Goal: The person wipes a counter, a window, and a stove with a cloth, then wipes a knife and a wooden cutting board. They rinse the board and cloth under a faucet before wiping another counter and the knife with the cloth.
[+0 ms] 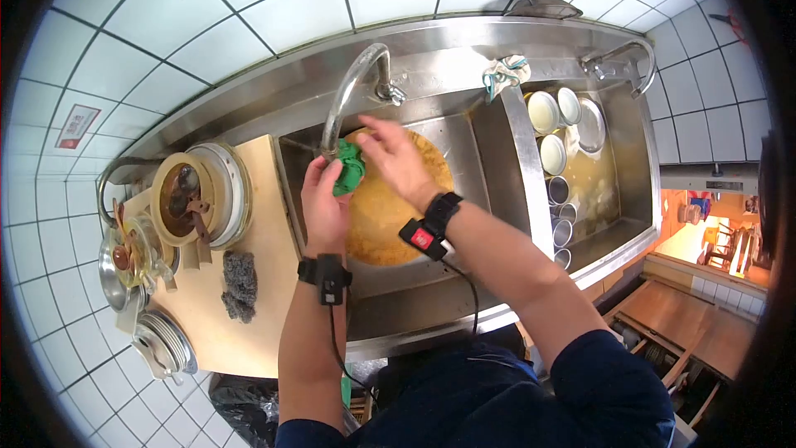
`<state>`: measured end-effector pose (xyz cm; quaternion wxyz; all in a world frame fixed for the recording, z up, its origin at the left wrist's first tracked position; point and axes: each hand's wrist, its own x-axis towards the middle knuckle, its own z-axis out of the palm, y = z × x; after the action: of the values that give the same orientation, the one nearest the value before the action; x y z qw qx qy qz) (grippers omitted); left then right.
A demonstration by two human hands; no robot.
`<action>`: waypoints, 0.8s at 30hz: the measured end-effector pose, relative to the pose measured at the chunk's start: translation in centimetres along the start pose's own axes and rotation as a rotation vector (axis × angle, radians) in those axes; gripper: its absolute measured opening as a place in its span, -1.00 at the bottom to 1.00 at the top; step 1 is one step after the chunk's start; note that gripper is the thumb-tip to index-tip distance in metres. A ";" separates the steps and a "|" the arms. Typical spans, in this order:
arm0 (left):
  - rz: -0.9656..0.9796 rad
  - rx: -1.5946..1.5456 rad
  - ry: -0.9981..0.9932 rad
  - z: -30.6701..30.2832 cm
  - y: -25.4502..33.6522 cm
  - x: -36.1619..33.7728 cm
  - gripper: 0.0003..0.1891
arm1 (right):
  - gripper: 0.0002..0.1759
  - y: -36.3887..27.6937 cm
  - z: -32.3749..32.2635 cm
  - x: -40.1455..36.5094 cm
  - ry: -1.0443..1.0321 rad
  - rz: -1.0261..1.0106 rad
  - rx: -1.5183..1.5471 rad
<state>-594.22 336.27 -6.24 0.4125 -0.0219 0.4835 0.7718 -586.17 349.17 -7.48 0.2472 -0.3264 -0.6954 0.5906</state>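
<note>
The person wears a dark blue top with sleeves [613,382] that stop near the elbows. A black band [325,270] with a small black box sits just below the left hand [322,203], and a thin black wire runs down from it. Below the right hand [396,159] are a black watch strap [442,209] and a black box with a red patch [419,238], with its own black wire

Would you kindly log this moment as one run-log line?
left hand: grips green scrubbing cloth | right hand: open on round yellow-brown board | place: steel sink basin, under curved metal tap
</note>
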 end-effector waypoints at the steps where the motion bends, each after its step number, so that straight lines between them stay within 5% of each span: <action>1: 0.126 0.166 -0.013 0.2 -0.6 -0.4 -0.68 | -0.55 -0.7 1.4 -0.8 -0.027 0.107 0.225; 2: 0.253 0.329 -0.027 0.5 -1.2 -0.8 -0.65 | -0.55 -1.1 2.1 -1.3 -0.018 0.110 0.224; 4: 0.601 0.890 -0.132 1.7 -1.3 -1.7 -0.56 | -0.46 -1.7 2.9 -2.1 -0.187 0.575 1.150; 7: 0.679 1.055 -0.152 -0.1 -1.0 -1.1 -0.54 | -0.45 -1.2 3.7 -3.6 -0.296 0.619 1.145; 9: 1.026 1.470 -0.222 -1.5 -0.4 -0.7 -0.56 | -0.46 -0.8 3.0 -3.9 -0.334 0.720 1.212; 17: 0.999 1.354 -0.222 -1.3 -1.0 -0.5 -0.70 | -0.38 -3.9 3.5 -3.1 -0.165 1.079 0.985; 19: 0.949 1.322 -0.159 -0.4 -0.5 -0.5 -0.70 | -0.42 -2.4 4.3 -2.7 -0.188 0.902 0.989; 21: 0.662 1.158 -0.037 0.6 0.0 -0.5 -0.66 | -0.48 0.6 5.1 -1.9 -0.207 0.722 0.758; 22: 0.660 1.157 -0.036 1.1 -0.2 -0.3 -0.66 | -0.53 1.0 5.2 -1.7 -0.225 0.538 0.526; 24: 0.677 0.831 0.084 2.1 -0.5 0.0 -0.60 | -0.56 0.8 5.1 -1.4 -0.242 0.520 0.506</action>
<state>-593.09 338.01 -5.50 0.0949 0.2691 0.7443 0.6038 -588.79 344.82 -9.09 0.0781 -0.3486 -0.4459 0.8207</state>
